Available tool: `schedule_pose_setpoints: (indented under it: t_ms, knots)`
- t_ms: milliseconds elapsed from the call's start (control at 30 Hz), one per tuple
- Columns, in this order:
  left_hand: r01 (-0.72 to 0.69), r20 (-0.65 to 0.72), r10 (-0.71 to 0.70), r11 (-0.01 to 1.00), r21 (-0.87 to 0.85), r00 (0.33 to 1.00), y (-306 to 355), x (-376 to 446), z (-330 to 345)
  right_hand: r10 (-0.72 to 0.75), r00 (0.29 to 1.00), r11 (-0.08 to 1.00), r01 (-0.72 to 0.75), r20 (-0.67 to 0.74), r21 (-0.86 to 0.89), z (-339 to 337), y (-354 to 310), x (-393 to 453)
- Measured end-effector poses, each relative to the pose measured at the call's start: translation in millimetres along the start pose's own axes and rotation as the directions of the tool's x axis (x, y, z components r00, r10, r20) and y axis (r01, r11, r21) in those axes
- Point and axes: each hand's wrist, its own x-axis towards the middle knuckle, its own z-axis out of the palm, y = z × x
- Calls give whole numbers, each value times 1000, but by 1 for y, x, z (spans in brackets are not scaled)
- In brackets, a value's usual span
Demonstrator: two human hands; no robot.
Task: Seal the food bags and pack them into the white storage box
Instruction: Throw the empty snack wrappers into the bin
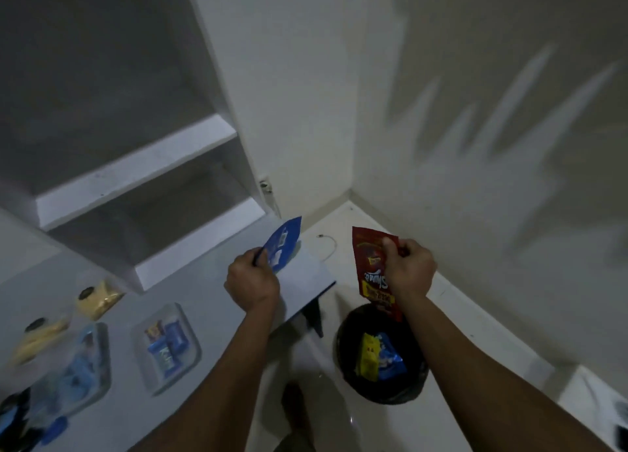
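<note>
So the bin (380, 356) on the floor is the thing to orient by here. The right hand (409, 270) is straight above it, fingers (390, 248) curled and pinching the top edge of a red snack bag (368, 271) so it hangs down over the opening. My read is that it's an empty wrapper about to be dropped, since there are already a yellow wrapper (368, 355) and a blue one (390, 360) sitting inside the bin.

Up and left of the bin, the left hand (251, 282) grips a blue bag (282, 248) by its lower corner, fingers closed around it, held over the corner of the white surface (190, 302). Probably just parked there until the right hand frees up, or it's next for the bin.

Further left of the bin, on the surface, there's a clear tray (166, 348) with small blue packets, another clear container (78, 370) with blue stuff, and two bags of yellowish food (98, 298). It's too blurry to say whether those are sealed. I can't pick out a white storage box for sure, so packing looks not yet started.
</note>
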Motion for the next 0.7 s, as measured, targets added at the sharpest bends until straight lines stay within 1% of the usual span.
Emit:
schedule_pose_setpoints:
  t_ms: [133, 233, 333, 433, 567, 633, 700]
  knots:
    - [-120, 79, 119, 993, 4, 990, 22, -66, 31, 20, 999, 1000, -21, -31, -13, -55, 34, 4]
    - [-149, 158, 145, 989, 16, 977, 28, -110, 54, 58, 996, 998, -59, -61, -23, -82, 63, 0]
    - [-176, 252, 162, 984, 32, 954, 22, -144, 77, 72, 991, 996, -77, -110, -38, -95, 93, -7]
    - [-214, 328, 215, 976, -38, 920, 11, -169, 99, 159, 977, 986, -163, -145, -19, -97, 121, -11]
    - [-273, 374, 265, 961, -33, 889, -16, -188, 135, 178, 973, 978, -191, -150, -82, -87, 155, -10]
    - [-268, 410, 261, 963, -42, 874, -36, -193, 156, 227, 961, 967, -243, -159, -84, -78, 174, -7]
    - [-233, 426, 234, 971, -53, 874, -52, -196, 173, 295, 942, 949, -308, -159, -62, -67, 193, -3]
